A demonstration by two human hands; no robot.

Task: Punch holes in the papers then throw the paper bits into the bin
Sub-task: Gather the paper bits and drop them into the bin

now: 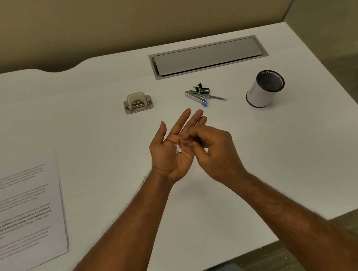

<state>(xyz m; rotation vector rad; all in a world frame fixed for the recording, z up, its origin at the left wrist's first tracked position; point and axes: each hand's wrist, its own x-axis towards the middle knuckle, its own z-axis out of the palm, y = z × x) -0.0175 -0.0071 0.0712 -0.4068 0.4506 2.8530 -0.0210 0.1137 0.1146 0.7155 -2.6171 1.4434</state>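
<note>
Few paper bits (179, 149) sit in the left grip (167, 158), spread palm-up over the desk (265, 170). Right grip (213, 151) curls beside them; can't tell if pinching. Punching looks done; dump into bin (265, 88), well right, remains.

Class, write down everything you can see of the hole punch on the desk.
The hole punch is beige-grey, seemingly metal: an arched lever over a flat rectangular base. It sits upright on the white desk, left of the binder clips. No paper is in it; only the desk touches it.
</note>
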